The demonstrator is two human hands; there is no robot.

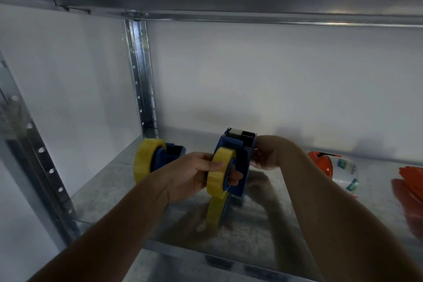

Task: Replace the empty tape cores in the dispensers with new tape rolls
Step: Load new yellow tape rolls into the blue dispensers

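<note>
Nearest to me is the front lip of the metal shelf (160,250), and both my forearms reach in over it. My left hand (197,173) grips a yellow tape roll (220,171), thumb across its near rim and fingers curled behind and through the hub. That roll sits on the blue hub of a blue dispenser (238,158), which I hold above the shelf; its yellow reflection shows on the metal just beneath. My right hand (265,155) holds the dispenser's right side, fingers wrapped round the body just below the toothed cutter at its far end. So the roll lies between my hands, touching the left one, with the dispenser body touching the right.

Farther back and to the left, a second blue dispenser (169,153) lies on the shelf with another yellow roll (146,160) mounted on it, near the upright post (139,75) and apart from my hands.

Off to the right, an orange dispenser (320,162) carries a clear roll (345,174) with green-and-white label patches; the print on it is too blurred to read. At the right edge lies something orange (409,185), blurred beyond telling.
</note>
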